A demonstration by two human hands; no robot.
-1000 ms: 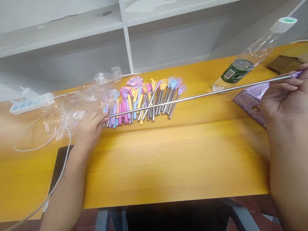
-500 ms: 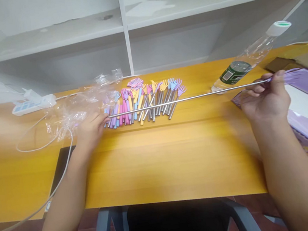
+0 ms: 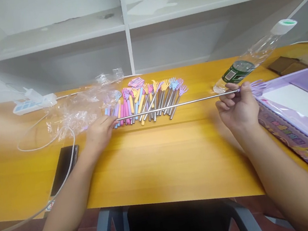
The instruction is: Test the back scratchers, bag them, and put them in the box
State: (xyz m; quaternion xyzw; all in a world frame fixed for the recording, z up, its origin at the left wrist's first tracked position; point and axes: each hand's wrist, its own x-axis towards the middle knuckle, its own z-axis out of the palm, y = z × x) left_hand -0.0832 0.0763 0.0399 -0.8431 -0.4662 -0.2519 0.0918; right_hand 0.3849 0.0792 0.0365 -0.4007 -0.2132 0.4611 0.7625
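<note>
A telescopic back scratcher point(image 3: 197, 100) with a purple claw head stretches level between my two hands above the table. My left hand point(image 3: 100, 132) is closed on its left end, where the fingers hide the handle. Just below the claw, my right hand point(image 3: 239, 108) pinches the metal rod, palm facing up. Behind the rod lies a row of back scratchers point(image 3: 164, 98) with pink, blue, yellow and purple claws. A small pink packet point(image 3: 136, 83) rests at the back of that row.
Crumpled clear plastic wrap point(image 3: 75, 107) and a white power strip point(image 3: 34, 103) lie left. A white cable crosses a black phone point(image 3: 63, 166). At right stand a water bottle point(image 3: 238, 71) and an open purple box point(image 3: 291, 132). Shelving point(image 3: 127, 31) rises behind.
My right hand has moved left with the claw end, and the rod between my hands is shorter. My left hand has shifted slightly right.
</note>
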